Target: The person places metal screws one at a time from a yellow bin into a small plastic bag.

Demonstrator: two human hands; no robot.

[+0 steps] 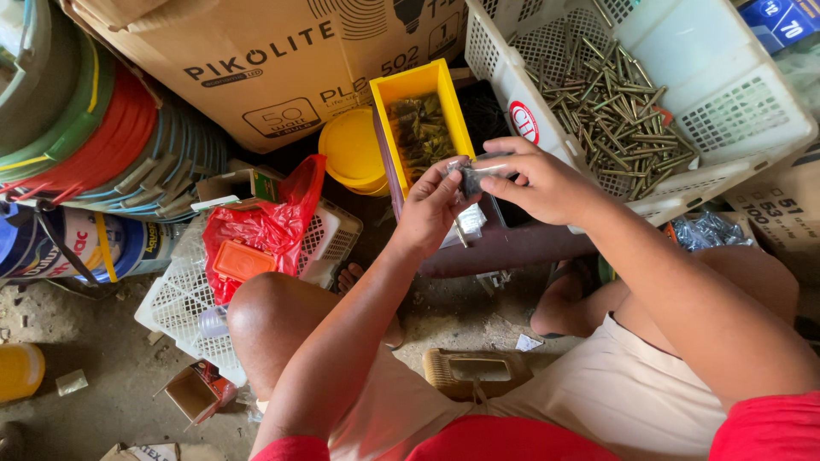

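My left hand (431, 209) and my right hand (538, 183) meet in front of me. Both grip a small clear plastic bag (475, 173) with dark screws inside. The bag hangs just above the near end of a narrow yellow bin (444, 94) that holds brownish screws. A white plastic basket (658, 51) with several long screws stands tilted to the right of my right hand. My bare knees and feet show below the hands.
A large cardboard box (256, 60) stands at the back. Coiled hoses (94, 137) lie at left. A white basket (184, 303) with a red plastic bag (265, 226) sits by my left knee. A yellow lid (350, 149) and small boxes lie on the dirty floor.
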